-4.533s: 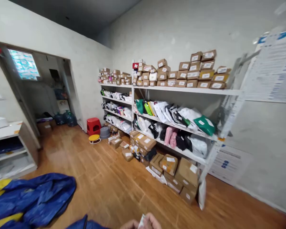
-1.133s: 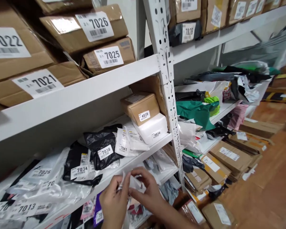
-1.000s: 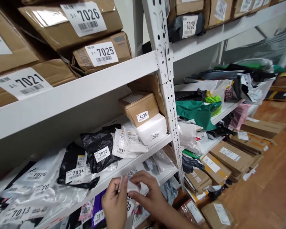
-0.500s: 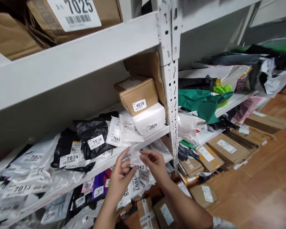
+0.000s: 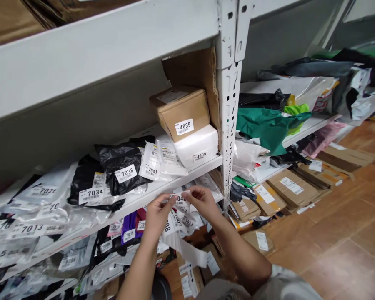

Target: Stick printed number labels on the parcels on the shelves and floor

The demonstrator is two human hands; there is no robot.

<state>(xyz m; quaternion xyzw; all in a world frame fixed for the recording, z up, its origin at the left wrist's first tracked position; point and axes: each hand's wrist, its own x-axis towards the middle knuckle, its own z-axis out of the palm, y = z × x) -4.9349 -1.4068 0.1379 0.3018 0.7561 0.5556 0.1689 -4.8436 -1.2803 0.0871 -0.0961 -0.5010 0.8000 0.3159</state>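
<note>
A small white label printed with a number ending in 042 is stretched between my hands, in front of the shelf edge. My left hand pinches its left end between thumb and fingers. The right end is pinched by my right hand. Just below my hands hangs a blank white paper strip, curling down to the right; where it begins is hidden. Behind and above are a white bag labelled 7041, a black bag labelled 7038 and a brown box labelled 4039 on a white 4038 package.
A perforated white upright stands right of my hands. Numbered parcels fill the lower shelf, including a purple bag. Several cardboard boxes lie on the wooden floor; a green bag sits on the right shelf.
My hands have risen slightly in view, and my left fingers have closed from a spread pose onto the label. The white paper strip now hangs below them. The view has tilted downward.
</note>
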